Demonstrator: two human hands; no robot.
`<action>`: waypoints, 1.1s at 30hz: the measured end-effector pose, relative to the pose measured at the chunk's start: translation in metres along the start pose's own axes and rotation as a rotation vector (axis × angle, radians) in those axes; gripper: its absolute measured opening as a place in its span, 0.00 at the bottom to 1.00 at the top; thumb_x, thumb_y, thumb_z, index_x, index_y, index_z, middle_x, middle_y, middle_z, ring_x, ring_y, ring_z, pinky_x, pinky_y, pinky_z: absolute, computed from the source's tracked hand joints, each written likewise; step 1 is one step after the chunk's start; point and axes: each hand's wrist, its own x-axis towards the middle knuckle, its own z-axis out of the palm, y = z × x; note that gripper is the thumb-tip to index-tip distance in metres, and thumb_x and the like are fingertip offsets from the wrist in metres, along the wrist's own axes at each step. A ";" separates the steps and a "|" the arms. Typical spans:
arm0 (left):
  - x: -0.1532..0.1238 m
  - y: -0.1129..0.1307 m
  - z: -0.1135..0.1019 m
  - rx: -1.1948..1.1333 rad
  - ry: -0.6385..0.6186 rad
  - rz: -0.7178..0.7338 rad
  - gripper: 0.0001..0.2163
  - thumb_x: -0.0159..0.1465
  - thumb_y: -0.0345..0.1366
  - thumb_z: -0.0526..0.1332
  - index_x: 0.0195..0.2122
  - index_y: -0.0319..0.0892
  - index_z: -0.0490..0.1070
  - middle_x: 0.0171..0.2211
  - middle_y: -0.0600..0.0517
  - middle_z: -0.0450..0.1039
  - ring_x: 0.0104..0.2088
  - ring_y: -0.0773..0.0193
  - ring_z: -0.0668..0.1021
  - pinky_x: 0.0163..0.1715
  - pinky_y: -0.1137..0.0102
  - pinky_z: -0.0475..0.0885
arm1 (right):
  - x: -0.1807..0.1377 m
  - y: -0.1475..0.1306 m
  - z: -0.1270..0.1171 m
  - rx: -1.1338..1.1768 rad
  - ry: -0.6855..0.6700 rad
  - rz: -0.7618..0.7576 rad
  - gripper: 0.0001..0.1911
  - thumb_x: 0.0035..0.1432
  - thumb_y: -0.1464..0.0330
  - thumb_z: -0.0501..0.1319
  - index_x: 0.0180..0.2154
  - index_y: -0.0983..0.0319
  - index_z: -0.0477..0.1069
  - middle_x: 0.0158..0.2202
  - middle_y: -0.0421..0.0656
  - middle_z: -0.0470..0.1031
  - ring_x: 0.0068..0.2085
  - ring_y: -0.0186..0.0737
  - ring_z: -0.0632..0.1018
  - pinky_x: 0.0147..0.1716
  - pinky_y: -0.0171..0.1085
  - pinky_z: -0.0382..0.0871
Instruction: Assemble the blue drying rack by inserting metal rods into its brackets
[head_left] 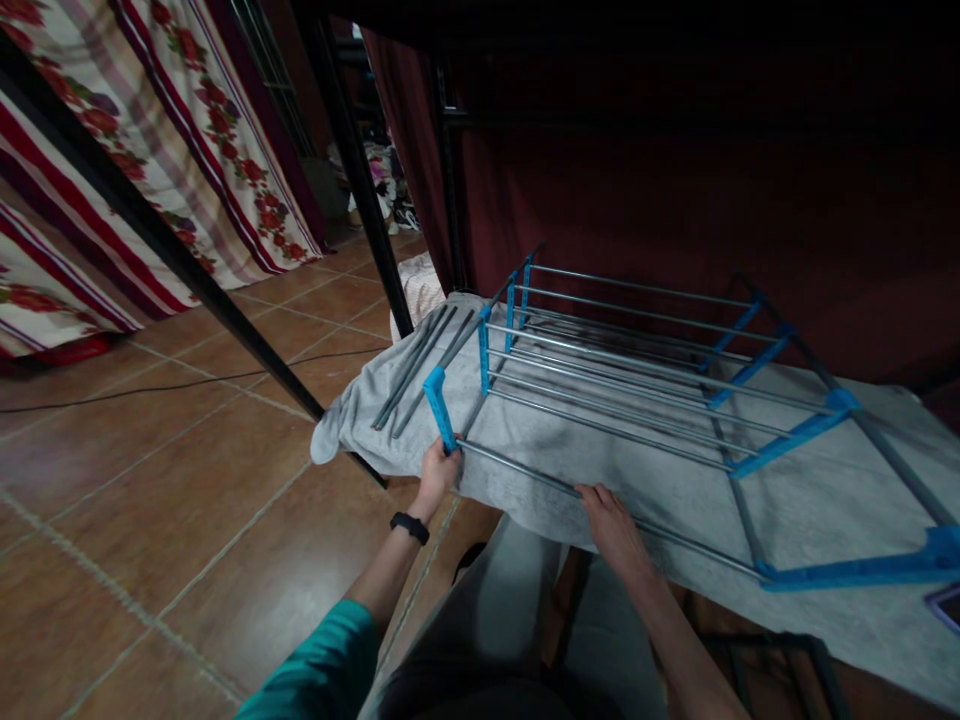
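Observation:
A partly joined rack (600, 350) of grey metal tubes and blue plastic brackets lies on a grey cloth surface in front of me. My left hand (439, 470) grips the lower end of the near left blue bracket (441, 405), where the front tube meets it. With fingers curled over the front tube (525, 470), my right hand (609, 520) holds it near its middle. That tube's right end meets a long blue bracket (847, 573) at the near right. The upper end of the left bracket stands free of any tube.
Several loose grey tubes (416, 365) lie on the grey cloth (360, 420) at the left. Black metal posts (360, 170) rise at the left and back. A phone-like object (946, 603) rests at the right edge. A thin cable (187, 383) crosses the tiled floor (187, 480).

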 end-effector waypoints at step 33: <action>0.008 -0.019 -0.014 -0.096 -0.213 0.079 0.14 0.50 0.29 0.60 0.39 0.41 0.74 0.42 0.48 0.77 0.46 0.57 0.77 0.51 0.58 0.70 | -0.008 0.008 0.011 0.096 -0.069 -0.004 0.19 0.66 0.71 0.48 0.53 0.55 0.70 0.45 0.45 0.76 0.44 0.44 0.77 0.47 0.42 0.70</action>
